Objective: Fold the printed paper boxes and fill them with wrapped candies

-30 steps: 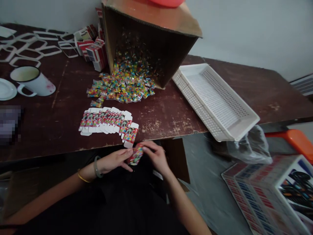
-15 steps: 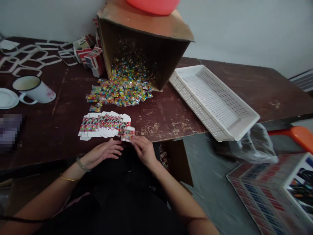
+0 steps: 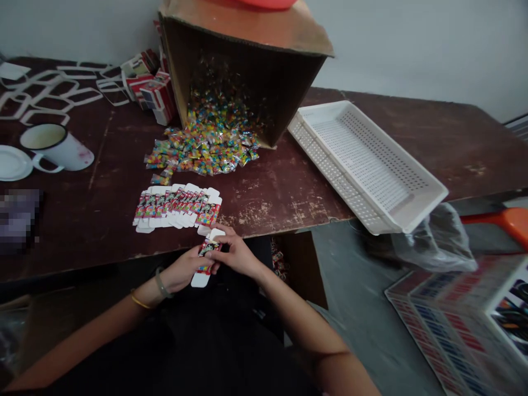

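Between my hands, in front of the table edge, is a small printed carton [image 3: 201, 279] with white end flaps, red and multicoloured. My left hand [image 3: 184, 269] grips its left side. My right hand [image 3: 236, 253] pinches it near the upper flap. A fanned row of similar flat cartons [image 3: 165, 206] lies on the table just beyond my hands. Behind the row, small clear packets of colourful candy [image 3: 210, 151] spill from a cardboard box [image 3: 247, 25] tipped on its side.
A white perforated tray [image 3: 371, 165] sits at the right table edge. An enamel mug [image 3: 68, 151] and a white lid [image 3: 14, 164] stand left. Below the table are an open carton [image 3: 307, 269] and a plastic bag [image 3: 449, 242].
My right hand has brought the carton off the row towards me. My left hand, open before, has closed on the carton's other side. The view has shifted slightly.
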Demonstrator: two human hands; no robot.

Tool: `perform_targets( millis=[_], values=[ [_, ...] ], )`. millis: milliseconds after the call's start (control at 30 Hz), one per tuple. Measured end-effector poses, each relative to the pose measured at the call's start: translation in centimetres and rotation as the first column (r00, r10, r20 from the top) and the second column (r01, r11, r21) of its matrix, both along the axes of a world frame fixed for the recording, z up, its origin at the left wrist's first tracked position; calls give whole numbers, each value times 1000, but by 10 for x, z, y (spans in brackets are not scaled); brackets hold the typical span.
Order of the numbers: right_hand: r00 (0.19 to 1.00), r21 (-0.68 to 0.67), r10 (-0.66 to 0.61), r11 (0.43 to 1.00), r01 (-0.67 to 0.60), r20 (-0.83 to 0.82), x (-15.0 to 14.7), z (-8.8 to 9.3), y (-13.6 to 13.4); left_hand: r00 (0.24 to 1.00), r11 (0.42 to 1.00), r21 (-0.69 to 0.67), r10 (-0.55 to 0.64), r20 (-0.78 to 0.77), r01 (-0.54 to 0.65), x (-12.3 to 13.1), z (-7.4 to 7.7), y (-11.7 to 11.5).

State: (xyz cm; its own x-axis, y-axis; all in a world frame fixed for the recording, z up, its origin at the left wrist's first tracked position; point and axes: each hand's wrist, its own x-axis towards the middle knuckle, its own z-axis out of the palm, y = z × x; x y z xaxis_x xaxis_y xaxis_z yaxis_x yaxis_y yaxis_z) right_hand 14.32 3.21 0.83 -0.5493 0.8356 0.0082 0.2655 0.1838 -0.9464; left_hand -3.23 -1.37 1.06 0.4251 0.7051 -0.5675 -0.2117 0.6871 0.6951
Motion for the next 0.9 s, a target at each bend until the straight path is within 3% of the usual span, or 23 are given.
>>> perform_targets(
  millis=[67, 133, 167, 267, 400, 467, 600, 667, 733, 800, 900],
  values=[
    [979, -47, 199, 978, -201, -47, 6, 9, 5, 983, 984, 30, -178, 53, 176, -5, 1, 3],
    [956, -75, 279, 955, -286, -90, 10, 13, 6, 962, 957, 102, -268, -56, 273, -9, -3, 4],
    [965, -91, 242, 964, -252, -105, 11, 12, 4, 960, 958, 141, -227, -165, 250, -9, -7, 4],
    [989, -156, -38, 988, 16, -142, 8, 5, -12, 918, 966, 255, 54, -393, 53, -5, -18, -1],
    [953, -294, -229, 941, 165, -199, 5, -5, -37, 881, 891, 447, 273, -387, -80, 0, -19, -19],
    [911, -468, -314, 869, 161, -269, 6, -7, -46, 878, 854, 519, 278, -389, -40, -3, -15, -29],
    [826, -788, -442, 615, -5, -350, 10, -18, -57, 897, 842, 506, 64, -437, 186, -18, -14, -46],
    [861, -861, -391, 499, -99, -326, 10, -25, -61, 885, 826, 492, -17, -465, 274, -25, -16, -54],
    [907, -882, -288, 444, -157, -306, 7, -31, -63, 862, 811, 477, -65, -502, 338, -30, -16, -60],
    [941, -851, -172, 497, -171, -290, 2, -31, -64, 848, 835, 442, -53, -527, 327, -33, -14, -63],
    [972, -622, -57, 776, -101, -229, -9, -20, -68, 900, 954, 279, 28, -434, 105, -32, -7, -62]
  ],
)
